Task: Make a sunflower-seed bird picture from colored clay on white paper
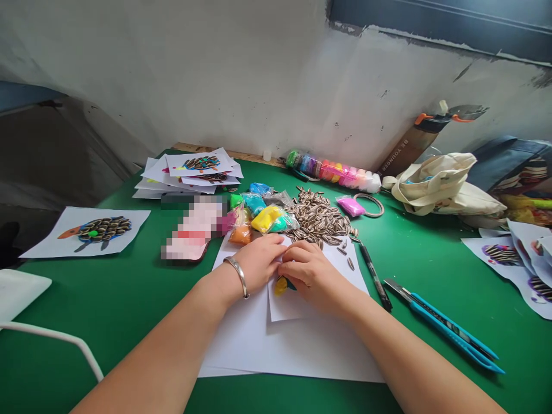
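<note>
My left hand (260,263), with a silver bangle at its wrist, lies over the upper left of a small white card (284,310). Its fingers stretch toward my right hand (317,273), and some tips are hidden. The right fingers are bent and pressed together low over the card; whatever they pinch is hidden. Beneath them a piece of yellow modelling clay (280,286) shows on the card, with a dark blue patch beside it. Larger white sheets (302,353) lie under the card. Just beyond my hands is a pile of striped sunflower seeds (319,215).
Bags of coloured clay (267,218) lie left of the seeds. A black pen (375,276) and a blue utility knife (452,328), blade showing, are at right. Seed-picture cards (103,232) lie at left, stacked behind and far right. A cloth bag (440,184) stands at back right.
</note>
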{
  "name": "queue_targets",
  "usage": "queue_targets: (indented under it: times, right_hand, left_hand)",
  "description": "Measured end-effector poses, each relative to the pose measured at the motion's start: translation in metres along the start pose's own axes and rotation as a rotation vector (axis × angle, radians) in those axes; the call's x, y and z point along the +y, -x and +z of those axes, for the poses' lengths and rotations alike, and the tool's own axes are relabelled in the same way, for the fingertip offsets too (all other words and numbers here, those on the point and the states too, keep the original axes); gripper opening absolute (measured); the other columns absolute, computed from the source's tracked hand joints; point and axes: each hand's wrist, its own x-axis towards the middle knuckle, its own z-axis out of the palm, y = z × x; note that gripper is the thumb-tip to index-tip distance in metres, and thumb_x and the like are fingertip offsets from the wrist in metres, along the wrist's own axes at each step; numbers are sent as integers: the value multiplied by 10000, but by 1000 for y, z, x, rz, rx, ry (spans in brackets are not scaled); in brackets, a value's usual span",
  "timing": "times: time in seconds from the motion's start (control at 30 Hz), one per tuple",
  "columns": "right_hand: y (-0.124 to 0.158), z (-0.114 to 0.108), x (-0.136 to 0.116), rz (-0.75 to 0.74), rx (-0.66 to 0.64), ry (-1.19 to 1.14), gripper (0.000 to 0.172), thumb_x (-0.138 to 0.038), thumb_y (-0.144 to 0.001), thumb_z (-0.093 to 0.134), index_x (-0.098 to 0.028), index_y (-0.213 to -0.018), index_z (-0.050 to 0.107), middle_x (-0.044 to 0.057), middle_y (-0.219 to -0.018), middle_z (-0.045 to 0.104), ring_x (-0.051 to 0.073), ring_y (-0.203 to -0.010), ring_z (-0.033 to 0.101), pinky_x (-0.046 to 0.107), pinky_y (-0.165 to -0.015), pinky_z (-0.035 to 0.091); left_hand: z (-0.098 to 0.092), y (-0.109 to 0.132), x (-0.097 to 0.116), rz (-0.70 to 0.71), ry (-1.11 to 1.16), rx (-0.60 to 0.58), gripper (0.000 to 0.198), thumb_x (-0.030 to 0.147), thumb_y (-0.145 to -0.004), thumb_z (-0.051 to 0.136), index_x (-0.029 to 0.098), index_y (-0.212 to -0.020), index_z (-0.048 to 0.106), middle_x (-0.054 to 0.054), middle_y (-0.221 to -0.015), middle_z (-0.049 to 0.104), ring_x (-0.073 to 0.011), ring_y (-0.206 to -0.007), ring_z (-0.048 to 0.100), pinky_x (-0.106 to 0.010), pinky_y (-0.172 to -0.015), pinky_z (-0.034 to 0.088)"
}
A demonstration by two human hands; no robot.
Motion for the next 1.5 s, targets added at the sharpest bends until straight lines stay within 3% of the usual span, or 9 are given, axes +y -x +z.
queue_targets:
  times: [0.2,0.63,0.87,1.23,1.5]
  right_hand:
    - [2,3,0,-6,-14,-3,189,-122,-918,518,-230,-893,671,37,-963,659,192,-1012,490,351,-858,394]
    - [3,4,-1,-10,-20,3,182,-130,-916,530,-242,-918,673,34,-971,656,185,-1020,495,344,-865,402]
    - [7,-5,-5,93,132,20,229,-118,-930,459,-202,-873,663,58,-857,627,170,-819,491,310,-735,410]
    - [6,4,-13,45,55,121,209,-127,-932,470,-220,-912,656,67,-903,623,185,-863,476,313,-746,393]
    - [6,6,-13,37,74,89,225,-127,-938,442,-205,-922,652,75,-916,626,187,-859,489,319,-749,406]
  left_hand:
    - [-1,0,2,2,-4,-13,183,107,-860,460,157,-907,630,-76,-997,587,-210,-962,568,-325,-875,481]
    - [1,0,-1,14,-6,-11,186,118,-865,455,169,-920,626,-71,-1009,581,-210,-975,554,-331,-888,469]
    - [0,1,0,32,-17,-23,133,120,-840,495,178,-876,608,-60,-997,552,-211,-965,535,-339,-856,466]
    - [1,-1,1,41,-5,-15,171,100,-856,444,178,-864,595,-56,-985,538,-193,-937,528,-318,-837,468]
    - [2,-1,1,28,-4,-17,181,97,-855,451,174,-891,611,-66,-1006,538,-204,-974,528,-328,-875,461]
